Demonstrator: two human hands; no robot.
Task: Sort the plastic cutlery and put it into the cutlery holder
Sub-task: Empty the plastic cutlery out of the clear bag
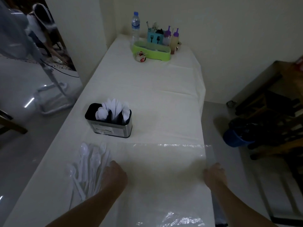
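A black and steel cutlery holder (109, 121) stands on the white table (160, 112), with white plastic spoons, knives and forks upright in its compartments. A loose pile of white plastic cutlery (89, 164), spoons and forks mixed, lies on the near left of the table. My left hand (114, 173) rests at the right edge of that pile, fingers curled down onto the handles; whether it grips one I cannot tell. My right hand (214, 173) rests at the table's right edge, fingers bent over the clear plastic sheet (180, 148).
At the far end stand a water bottle (135, 25), a green tray (151, 50) with a teal utensil box and two purple-capped squeeze bottles (171, 38). A fan stand (54, 94) is left of the table. Dark wooden furniture and a blue bin (236, 139) sit right.
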